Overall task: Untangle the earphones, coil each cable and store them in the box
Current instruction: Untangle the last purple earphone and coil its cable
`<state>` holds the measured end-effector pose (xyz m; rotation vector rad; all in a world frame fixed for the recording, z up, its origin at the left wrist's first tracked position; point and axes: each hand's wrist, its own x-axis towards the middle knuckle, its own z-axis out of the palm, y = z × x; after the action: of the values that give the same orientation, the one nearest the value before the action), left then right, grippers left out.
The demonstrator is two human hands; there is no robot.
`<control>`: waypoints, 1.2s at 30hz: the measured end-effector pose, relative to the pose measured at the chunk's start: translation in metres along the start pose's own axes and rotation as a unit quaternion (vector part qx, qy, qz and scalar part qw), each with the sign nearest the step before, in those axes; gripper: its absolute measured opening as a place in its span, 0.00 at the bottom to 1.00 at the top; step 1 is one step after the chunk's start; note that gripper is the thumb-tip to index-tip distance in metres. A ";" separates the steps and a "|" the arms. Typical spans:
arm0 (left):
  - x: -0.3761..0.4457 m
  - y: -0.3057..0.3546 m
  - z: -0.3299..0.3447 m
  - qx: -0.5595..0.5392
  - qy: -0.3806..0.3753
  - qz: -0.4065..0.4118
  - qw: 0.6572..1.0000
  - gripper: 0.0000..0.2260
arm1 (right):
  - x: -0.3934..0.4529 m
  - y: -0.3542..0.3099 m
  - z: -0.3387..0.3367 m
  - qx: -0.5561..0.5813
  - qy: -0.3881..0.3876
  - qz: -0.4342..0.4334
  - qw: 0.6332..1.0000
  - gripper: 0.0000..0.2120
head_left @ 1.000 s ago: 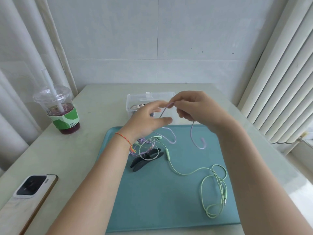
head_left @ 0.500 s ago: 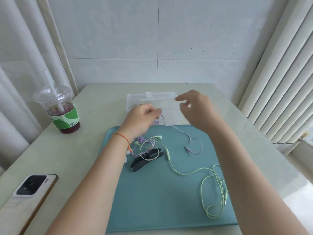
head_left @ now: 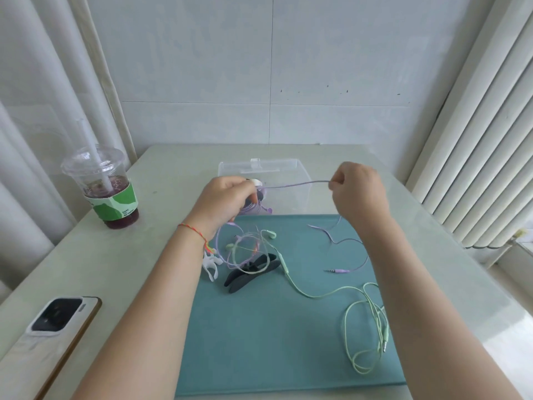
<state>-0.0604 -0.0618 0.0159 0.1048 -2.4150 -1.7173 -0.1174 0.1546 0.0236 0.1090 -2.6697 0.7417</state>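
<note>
Both hands had drawn apart since 0.5 s earlier, the left hand (head_left: pixel 227 197) gripping coiled loops and the right hand (head_left: pixel 356 187) pinching the thin lilac earphone cable (head_left: pixel 300 184), now taut before the clear plastic box (head_left: pixel 302 168), so coiling seemed underway.

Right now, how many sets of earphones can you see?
2. The purple earphones are stretched between the left hand and the right hand; the green earphones lie on the teal mat. More may be hidden in the clear box.
</note>
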 end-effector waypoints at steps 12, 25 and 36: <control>-0.001 -0.003 0.023 0.054 -0.086 0.032 0.994 0.10 | -0.030 -0.047 0.003 0.094 -0.154 -0.201 0.963 0.07; 0.007 -0.014 0.003 0.003 0.044 0.030 0.999 0.07 | 0.005 -0.002 -0.004 0.136 0.122 0.040 0.982 0.08; -0.001 -0.006 0.028 0.053 -0.037 0.070 0.995 0.12 | -0.031 -0.045 0.016 0.136 -0.155 -0.194 0.959 0.11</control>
<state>-0.0650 -0.0379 0.0015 -0.1140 -2.5011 -1.5599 -0.0857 0.1070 0.0213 0.8598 -2.6779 1.0176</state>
